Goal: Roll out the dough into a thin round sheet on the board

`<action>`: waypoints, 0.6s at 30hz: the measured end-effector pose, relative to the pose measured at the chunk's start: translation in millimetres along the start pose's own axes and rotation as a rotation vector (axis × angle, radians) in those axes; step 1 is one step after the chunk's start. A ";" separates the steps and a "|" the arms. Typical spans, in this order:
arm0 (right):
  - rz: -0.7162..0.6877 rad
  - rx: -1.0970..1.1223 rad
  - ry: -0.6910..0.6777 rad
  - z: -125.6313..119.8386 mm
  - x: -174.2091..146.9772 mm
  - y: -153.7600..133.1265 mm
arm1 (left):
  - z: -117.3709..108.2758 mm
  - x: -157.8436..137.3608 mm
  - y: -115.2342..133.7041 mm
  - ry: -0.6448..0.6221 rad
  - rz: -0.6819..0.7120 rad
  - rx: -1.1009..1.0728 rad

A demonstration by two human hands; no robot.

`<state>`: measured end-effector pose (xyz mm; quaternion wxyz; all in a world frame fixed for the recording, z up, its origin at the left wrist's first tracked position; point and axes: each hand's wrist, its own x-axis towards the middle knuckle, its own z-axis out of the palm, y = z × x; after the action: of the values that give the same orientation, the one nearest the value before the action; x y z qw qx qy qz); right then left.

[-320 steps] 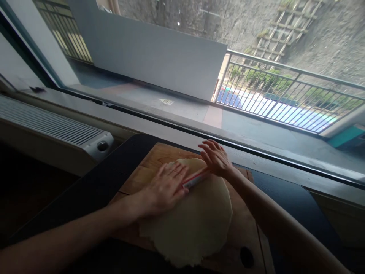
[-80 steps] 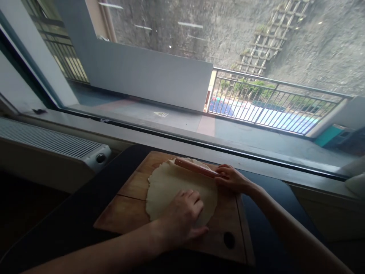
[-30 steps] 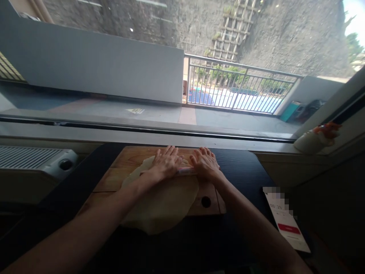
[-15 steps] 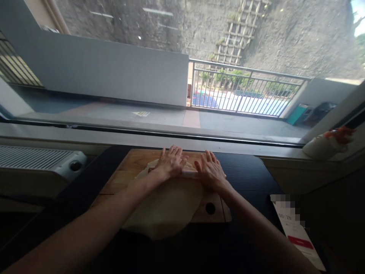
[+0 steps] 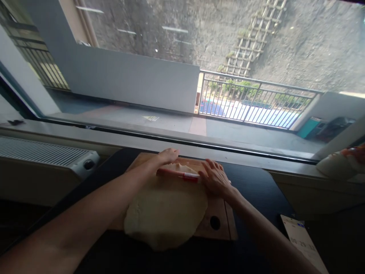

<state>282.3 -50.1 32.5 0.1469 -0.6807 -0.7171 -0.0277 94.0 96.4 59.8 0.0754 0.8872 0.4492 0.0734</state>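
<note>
A wide, thin sheet of dough (image 5: 165, 213) lies over a wooden board (image 5: 205, 224), its near edge overhanging the board's front. Across its far part rests a slim rolling pin (image 5: 173, 173) with a red and white label. My right hand (image 5: 215, 176) lies on the pin's right end, fingers stretched forward, the pin's tip showing beyond the hand. Beyond the pin, at the dough's far edge, is my left hand (image 5: 169, 155). Its fingers are curled together; what they pinch is hidden. My left forearm covers part of the dough and the board's left side.
The board is on a dark table (image 5: 251, 190) against a windowsill (image 5: 196, 150). A phone with a running timer (image 5: 305, 241) lies at the right. To the left stands a white radiator (image 5: 57, 152), and a pale pot (image 5: 339, 165) sits on the sill at the right.
My left hand has come off the rolling pin and moved beyond it to the dough's far edge, its fingers curling. My right hand stays on the pin. The view has shifted slightly.
</note>
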 end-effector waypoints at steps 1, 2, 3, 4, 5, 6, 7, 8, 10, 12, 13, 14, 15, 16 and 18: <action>-0.082 0.023 0.014 -2.6 -10.0 0.6 | -6.8 -6.6 -10.3 -0.016 -0.019 -0.004; -0.149 0.049 0.017 -5.3 -22.8 1.3 | -11.8 -16.1 -19.3 -0.038 -0.040 -0.010; -0.195 0.078 0.007 -8.3 -36.4 2.5 | -14.8 -26.6 -26.3 -0.062 -0.058 -0.016; -0.218 0.105 -0.013 -12.0 -49.3 4.8 | -16.1 -36.1 -30.9 -0.078 -0.059 -0.022; -0.221 0.128 -0.038 -16.3 -60.7 8.5 | -15.9 -43.4 -33.2 -0.100 -0.052 -0.034; -0.212 0.146 -0.062 -21.1 -70.1 13.4 | -14.6 -47.7 -33.6 -0.130 -0.041 -0.053; -0.193 0.160 -0.081 -26.0 -77.8 19.3 | -12.7 -48.9 -32.6 -0.170 -0.034 -0.077; -0.164 0.171 -0.091 -30.6 -84.2 25.9 | -10.6 -47.5 -30.7 -0.216 -0.034 -0.099; -0.081 0.188 -0.084 -37.9 -95.8 39.5 | -7.9 -39.9 -25.8 -0.303 -0.048 -0.131; 0.000 0.214 -0.060 -41.2 -107.8 51.5 | -9.0 -31.6 -20.1 -0.360 -0.053 -0.138; 0.033 0.229 -0.048 -41.1 -114.1 56.6 | -11.1 -28.5 -16.8 -0.382 -0.042 -0.143; 0.058 0.246 -0.036 -40.0 -120.3 61.0 | -13.9 -26.2 -13.2 -0.401 -0.022 -0.154; 0.073 0.263 -0.031 -38.0 -126.1 64.9 | -17.1 -24.4 -9.2 -0.417 0.003 -0.170; 0.084 0.282 -0.031 -35.3 -131.2 68.1 | -20.4 -22.8 -4.9 -0.428 0.029 -0.189; 0.101 0.314 -0.036 -29.4 -138.1 73.0 | -25.6 -18.2 4.1 -0.416 0.074 -0.228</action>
<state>363.4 -185.7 14.6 0.2400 -0.6850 -0.6799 0.1043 81.5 81.1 84.5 0.2631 0.8848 0.3800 -0.0582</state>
